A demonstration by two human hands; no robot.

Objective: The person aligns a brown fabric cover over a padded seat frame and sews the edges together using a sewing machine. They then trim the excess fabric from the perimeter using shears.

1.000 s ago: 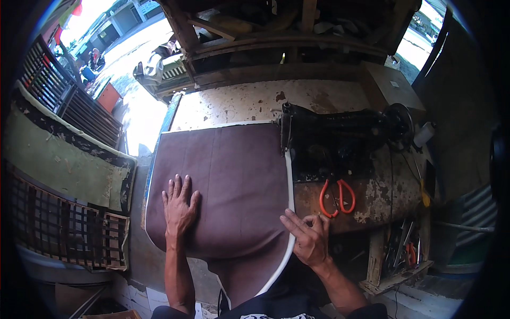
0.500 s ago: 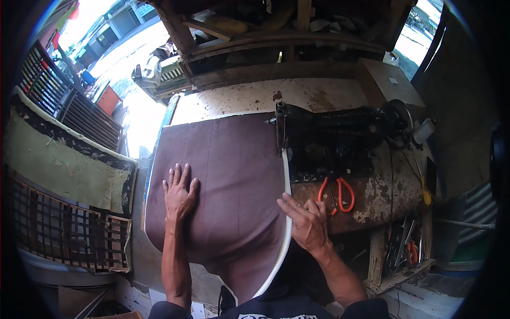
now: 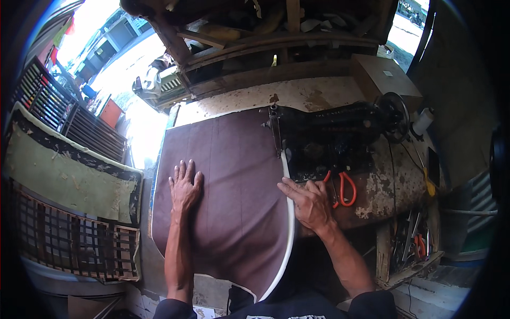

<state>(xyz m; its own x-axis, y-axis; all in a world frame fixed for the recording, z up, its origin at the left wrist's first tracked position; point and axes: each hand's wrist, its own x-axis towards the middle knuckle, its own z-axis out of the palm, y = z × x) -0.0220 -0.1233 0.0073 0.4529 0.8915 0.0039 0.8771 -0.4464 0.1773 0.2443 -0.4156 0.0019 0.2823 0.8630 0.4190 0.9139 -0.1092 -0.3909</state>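
1. Maroon sheet (image 3: pixel 234 159) beneath the left hand (image 3: pixel 185 192), which lies open, fingers spread;
2. its white edging (image 3: pixel 291 223) under the right hand (image 3: pixel 311 204); whether pinched, cannot tell;
3. black sewing machine (image 3: pixel 329 121) beyond the right hand; orange-handled scissors (image 3: pixel 354 189) just to that hand's right.

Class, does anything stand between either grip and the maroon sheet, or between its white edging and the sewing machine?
Nothing visible does. The left grip rests flat on the maroon sheet; the right grip lies across its white edging, which runs on unobstructed to the sewing machine. Orange-handled scissors lie right of the edging.
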